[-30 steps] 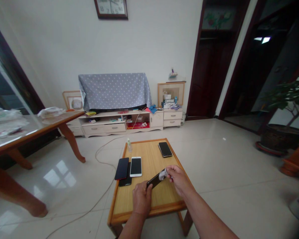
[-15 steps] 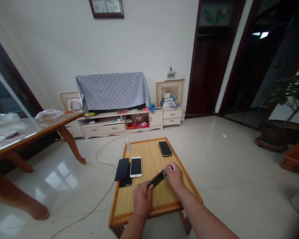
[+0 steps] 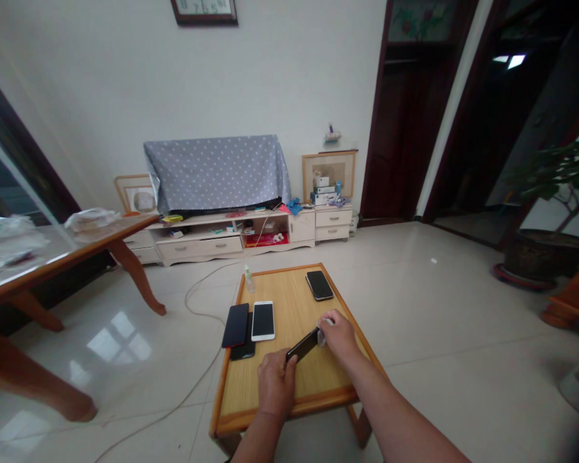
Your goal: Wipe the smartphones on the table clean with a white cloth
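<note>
My left hand grips one end of a dark smartphone, held tilted on its edge above the small wooden table. At the phone's other end, my right hand pinches a thin, pale, crumpled wipe or cloth against it; its exact kind is unclear. Left of the hands lie a white phone with a dark screen and a dark blue phone, which overlaps a black phone. Another black phone rests near the far right corner.
A small clear spray bottle stands at the table's far left corner. Beyond is a low white cabinet with a polka-dot cloth over something. A larger wooden table is at left, a potted plant at right. A cable crosses the floor.
The view has shifted slightly. Both hands keep their hold, with the phone and the pale wipe in nearly the same place.
</note>
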Demonstrator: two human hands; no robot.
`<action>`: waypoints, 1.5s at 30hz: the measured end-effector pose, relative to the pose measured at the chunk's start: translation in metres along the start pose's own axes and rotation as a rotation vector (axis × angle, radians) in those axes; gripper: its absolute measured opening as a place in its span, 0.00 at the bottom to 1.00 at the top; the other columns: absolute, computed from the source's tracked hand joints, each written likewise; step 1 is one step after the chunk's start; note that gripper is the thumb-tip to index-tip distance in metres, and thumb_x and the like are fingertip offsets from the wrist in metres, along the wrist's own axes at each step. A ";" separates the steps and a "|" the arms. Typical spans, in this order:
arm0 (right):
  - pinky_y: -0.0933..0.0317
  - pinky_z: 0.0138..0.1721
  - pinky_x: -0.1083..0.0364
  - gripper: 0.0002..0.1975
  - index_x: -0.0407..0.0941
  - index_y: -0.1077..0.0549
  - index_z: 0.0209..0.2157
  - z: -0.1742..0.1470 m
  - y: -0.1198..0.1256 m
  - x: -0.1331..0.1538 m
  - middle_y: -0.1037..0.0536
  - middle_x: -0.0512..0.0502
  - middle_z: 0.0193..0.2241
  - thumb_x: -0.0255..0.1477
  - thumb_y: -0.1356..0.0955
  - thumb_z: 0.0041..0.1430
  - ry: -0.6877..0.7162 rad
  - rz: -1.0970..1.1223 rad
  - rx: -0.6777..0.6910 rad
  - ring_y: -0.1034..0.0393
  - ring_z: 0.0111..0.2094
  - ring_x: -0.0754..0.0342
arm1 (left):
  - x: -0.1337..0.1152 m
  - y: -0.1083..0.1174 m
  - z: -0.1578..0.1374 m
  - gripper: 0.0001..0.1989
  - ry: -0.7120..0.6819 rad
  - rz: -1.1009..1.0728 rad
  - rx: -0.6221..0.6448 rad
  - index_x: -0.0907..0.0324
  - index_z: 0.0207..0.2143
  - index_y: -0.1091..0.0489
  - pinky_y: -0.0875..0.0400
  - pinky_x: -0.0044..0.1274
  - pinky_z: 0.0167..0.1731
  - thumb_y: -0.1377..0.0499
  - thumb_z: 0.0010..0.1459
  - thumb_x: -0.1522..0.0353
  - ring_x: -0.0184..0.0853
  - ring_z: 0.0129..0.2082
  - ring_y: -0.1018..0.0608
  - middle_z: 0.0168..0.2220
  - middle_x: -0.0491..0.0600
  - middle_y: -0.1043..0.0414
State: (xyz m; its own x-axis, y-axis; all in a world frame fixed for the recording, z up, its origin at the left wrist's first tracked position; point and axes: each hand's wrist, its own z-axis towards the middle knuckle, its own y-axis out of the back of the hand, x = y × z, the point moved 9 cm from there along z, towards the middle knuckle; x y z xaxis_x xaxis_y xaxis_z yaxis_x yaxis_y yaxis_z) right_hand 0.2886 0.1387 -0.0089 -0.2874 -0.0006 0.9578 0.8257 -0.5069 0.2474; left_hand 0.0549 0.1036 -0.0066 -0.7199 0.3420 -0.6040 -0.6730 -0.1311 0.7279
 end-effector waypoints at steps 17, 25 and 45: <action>0.43 0.30 0.59 0.08 0.45 0.21 0.27 -0.008 -0.026 0.021 0.20 0.49 0.26 0.27 0.33 0.44 0.062 -0.176 0.315 0.27 0.30 0.53 | -0.002 0.003 -0.003 0.14 -0.036 0.010 -0.029 0.53 0.43 0.24 0.35 0.29 0.41 0.48 0.66 0.61 0.40 0.41 0.25 0.38 0.51 0.23; 0.44 0.32 0.58 0.08 0.44 0.21 0.27 -0.002 -0.012 0.026 0.20 0.46 0.28 0.27 0.34 0.46 0.085 -0.256 0.251 0.28 0.32 0.52 | -0.005 0.005 -0.003 0.13 -0.045 0.006 -0.027 0.53 0.43 0.25 0.34 0.28 0.39 0.48 0.66 0.62 0.39 0.40 0.25 0.38 0.51 0.23; 0.42 0.20 0.59 0.14 0.46 0.32 0.32 -0.005 0.012 0.004 0.24 0.48 0.26 0.39 0.30 0.47 -0.227 0.418 0.067 0.30 0.24 0.56 | -0.004 0.005 -0.002 0.14 -0.037 -0.013 -0.033 0.55 0.43 0.25 0.33 0.30 0.41 0.48 0.66 0.61 0.40 0.41 0.24 0.38 0.52 0.23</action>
State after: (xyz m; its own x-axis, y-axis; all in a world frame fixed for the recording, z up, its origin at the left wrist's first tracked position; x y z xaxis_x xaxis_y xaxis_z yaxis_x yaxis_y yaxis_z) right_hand 0.2950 0.1279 -0.0026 0.1828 -0.0005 0.9832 0.8794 -0.4470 -0.1637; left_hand 0.0539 0.0995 -0.0018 -0.7049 0.3783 -0.6000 -0.6877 -0.1571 0.7088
